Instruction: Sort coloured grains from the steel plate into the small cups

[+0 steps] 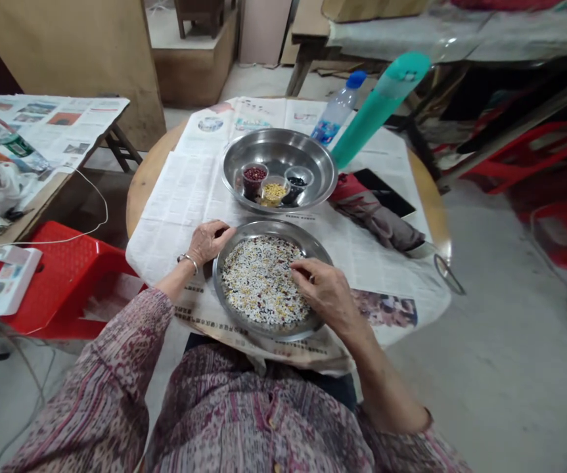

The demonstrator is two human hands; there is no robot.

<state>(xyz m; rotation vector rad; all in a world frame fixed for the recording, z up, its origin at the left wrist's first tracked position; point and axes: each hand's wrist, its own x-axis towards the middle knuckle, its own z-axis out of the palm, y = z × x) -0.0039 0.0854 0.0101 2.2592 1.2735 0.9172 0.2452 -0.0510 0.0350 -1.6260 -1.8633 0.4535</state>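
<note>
A round steel tray [219,287] lies in front of me, spread with a mix of white grains and dark, red and yellow beans [263,279]. At its upper left rim, my left hand [208,242] is closed on the edge, thumb over the rim. My right hand [326,292] is over the tray's right side, thumb and fingers pinched together at the grains; what they hold is too small to make out. Behind the tray, a deeper steel basin [280,139] holds a clear cup of red beans [254,176], one of yellow beans [274,191] and one of black beans [297,181].
Newspaper [169,190] covers the round table. A water bottle [338,108], a tall green cylinder [382,108] and a folded umbrella [379,213] stand or lie beyond and right of the basin. At left are a red stool [66,276] and a power strip [12,282] with cords.
</note>
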